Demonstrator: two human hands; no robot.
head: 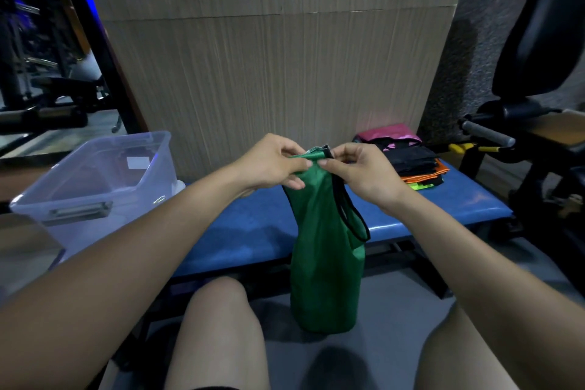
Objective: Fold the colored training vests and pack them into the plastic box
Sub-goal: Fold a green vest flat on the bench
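Both hands, left hand (272, 165) & right hand (357, 168), pinch the green vest (326, 263) at its top edge, fingertips nearly touching. Its long axis hangs straight down in front of the blue bench (253, 225); plastic box (95, 174) sits to the left, nearer the left hand, prob. still empty

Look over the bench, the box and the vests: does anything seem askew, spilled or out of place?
Nothing looks damaged or spilled. The plastic box sits tilted at the blue bench's left end. The vest pile lies untidy at its far right. Both hands pinch the hanging green vest.
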